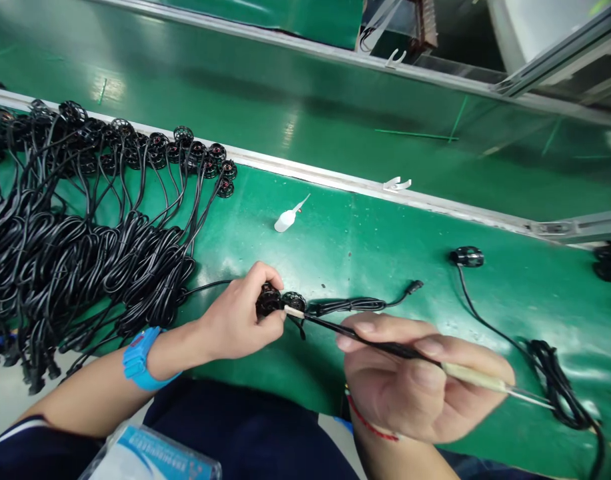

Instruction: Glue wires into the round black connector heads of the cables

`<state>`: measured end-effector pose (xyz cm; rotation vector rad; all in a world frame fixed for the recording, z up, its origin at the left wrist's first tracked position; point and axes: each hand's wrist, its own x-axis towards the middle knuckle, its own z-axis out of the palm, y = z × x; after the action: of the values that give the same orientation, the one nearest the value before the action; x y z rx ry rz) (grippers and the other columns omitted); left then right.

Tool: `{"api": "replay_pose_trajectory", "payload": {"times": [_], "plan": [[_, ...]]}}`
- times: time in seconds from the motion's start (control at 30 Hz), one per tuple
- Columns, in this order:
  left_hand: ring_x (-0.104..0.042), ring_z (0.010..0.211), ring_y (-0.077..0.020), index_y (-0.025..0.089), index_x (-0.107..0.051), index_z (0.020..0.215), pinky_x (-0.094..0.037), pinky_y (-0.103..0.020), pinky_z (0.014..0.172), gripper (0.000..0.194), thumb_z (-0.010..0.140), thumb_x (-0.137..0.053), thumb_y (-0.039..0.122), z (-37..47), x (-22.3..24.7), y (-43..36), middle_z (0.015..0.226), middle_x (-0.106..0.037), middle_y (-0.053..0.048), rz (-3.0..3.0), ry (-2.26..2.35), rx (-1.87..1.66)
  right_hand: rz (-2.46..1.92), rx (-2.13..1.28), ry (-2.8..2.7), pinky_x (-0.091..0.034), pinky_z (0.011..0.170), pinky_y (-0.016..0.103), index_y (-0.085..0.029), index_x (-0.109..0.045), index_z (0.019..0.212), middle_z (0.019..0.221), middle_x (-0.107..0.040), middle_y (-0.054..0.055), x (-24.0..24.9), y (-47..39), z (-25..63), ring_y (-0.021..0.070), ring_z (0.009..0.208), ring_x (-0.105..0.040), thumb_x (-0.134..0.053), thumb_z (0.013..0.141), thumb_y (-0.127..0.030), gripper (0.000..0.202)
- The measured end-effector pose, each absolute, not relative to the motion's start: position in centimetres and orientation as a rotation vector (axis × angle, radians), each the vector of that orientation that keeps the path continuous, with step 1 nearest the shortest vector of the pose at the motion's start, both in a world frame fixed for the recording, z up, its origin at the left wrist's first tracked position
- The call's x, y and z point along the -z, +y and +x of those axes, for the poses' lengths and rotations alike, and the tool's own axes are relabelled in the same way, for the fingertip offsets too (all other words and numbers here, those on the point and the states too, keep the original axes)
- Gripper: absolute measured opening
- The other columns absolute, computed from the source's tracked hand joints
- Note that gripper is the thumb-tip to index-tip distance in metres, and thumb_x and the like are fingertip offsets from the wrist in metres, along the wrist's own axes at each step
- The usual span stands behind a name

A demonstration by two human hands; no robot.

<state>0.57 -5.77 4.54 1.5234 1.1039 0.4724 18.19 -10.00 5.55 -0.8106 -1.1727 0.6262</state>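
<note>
Currently, left fingers (266, 272) pinch round, black, cage-like housing (268, 300); right fingers (398, 327) grip slim black-and-cream tool (470, 376).

A round, black, open-ribbed plastic housing (268, 299) is partly hidden by the bare left hand (241, 317). At nine o'clock, a heap of coiled black cables (110, 260) is cut off by the edge; at seven, a blue-and-white plastic-cased badge (155, 459) is cropped — its print illegible.
</note>
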Motion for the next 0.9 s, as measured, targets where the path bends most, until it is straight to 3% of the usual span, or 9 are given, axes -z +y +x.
{"api": "replay_pose_trajectory", "payload": {"times": [0.17,0.4,0.67,0.9], "plan": [[-0.051,0.06,-0.0139,0.023,-0.037,0.097,-0.036,-0.028,0.056,0.03,0.07,-0.05,0.019,0.6,-4.3,-5.6,0.074,-0.056,0.002,1.503,1.091,-0.457,-0.789,-0.684,-1.226,-0.063,0.054,0.033,-0.02,-0.057,0.108,0.094,-0.073,0.004,-5.4,-10.5,18.3,0.0163,0.065,-0.07,-0.054,0.095,-0.017,0.013],[-0.046,0.055,-0.0119,0.022,-0.036,0.097,-0.031,-0.027,0.053,0.032,0.068,-0.049,0.015,0.7,-4.3,-5.7,0.069,-0.052,0.005,1.563,1.085,-0.431,-0.767,-0.83,-1.348,-0.063,0.054,0.032,-0.021,-0.053,0.114,0.102,-0.072,0.008,-4.2,-10.7,18.5,0.02,0.079,-0.072,-0.052,0.093,-0.012,0.023],[-0.047,0.057,-0.0124,0.022,-0.035,0.1,-0.032,-0.026,0.054,0.03,0.074,-0.052,0.021,0.6,-4.1,-5.6,0.069,-0.051,0.005,1.591,1.083,-0.398,-0.798,-0.628,-1.768,-0.062,0.061,0.033,-0.018,-0.052,0.104,0.096,-0.071,0.012,-5.6,-10.7,18.5,0.0198,0.074,-0.071,-0.053,0.087,-0.005,0.022],[-0.041,0.05,-0.0107,0.021,-0.035,0.098,-0.028,-0.025,0.05,0.026,0.078,-0.051,0.025,0.5,-3.8,-5.5,0.061,-0.043,0.008,1.621,1.094,-0.413,-0.801,-0.421,-1.901,-0.061,0.057,0.028,-0.016,-0.051,0.101,0.084,-0.071,0.013,-6.3,-10.0,17.2,0.0169,0.063,-0.07,-0.05,0.092,-0.007,0.013]]}}
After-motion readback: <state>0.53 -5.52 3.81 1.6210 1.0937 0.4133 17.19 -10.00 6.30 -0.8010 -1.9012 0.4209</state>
